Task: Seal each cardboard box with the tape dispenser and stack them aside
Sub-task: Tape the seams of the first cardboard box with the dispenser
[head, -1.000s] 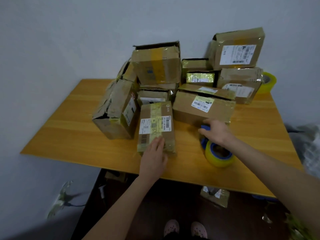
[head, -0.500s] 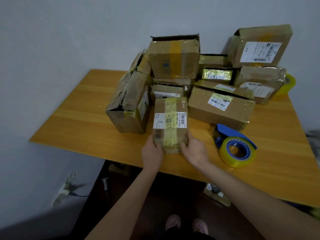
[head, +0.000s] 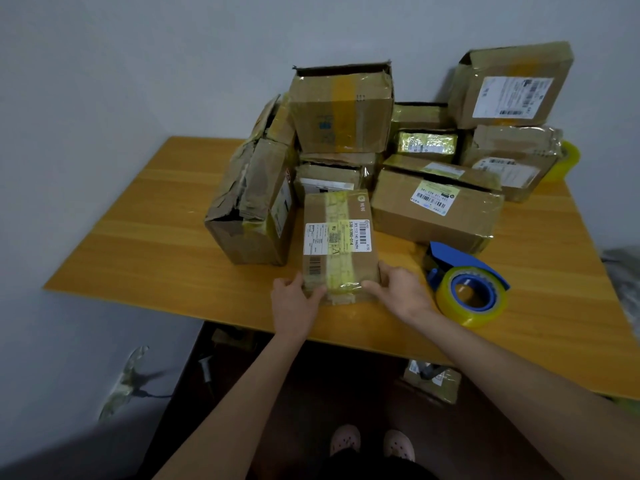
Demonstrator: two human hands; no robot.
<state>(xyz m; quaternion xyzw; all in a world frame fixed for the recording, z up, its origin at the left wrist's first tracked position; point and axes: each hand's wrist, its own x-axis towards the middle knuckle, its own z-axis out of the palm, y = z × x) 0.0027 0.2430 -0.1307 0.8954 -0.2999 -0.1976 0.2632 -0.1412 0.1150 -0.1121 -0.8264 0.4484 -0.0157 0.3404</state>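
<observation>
From my remote seat I see the right hand [head: 401, 292] has let go of the tape dispenser [head: 464, 282], which now lies on the table [head: 138, 237] just right of the small box [head: 337, 244]; both it and the left hand [head: 294, 299] grip that box's near end, fingers curled round its corners; a tape strip already runs along its top, so I judge stacking comes next; behind, the upper box [head: 341, 112] gapes at its top, contents hidden in shadow; the torn box [head: 252, 209] shows nothing inside either.

Roughly twelve cardboard boxes [head: 337, 244] on one table [head: 156, 220], one tape dispenser [head: 464, 282], one spare tape roll [head: 568, 161].
</observation>
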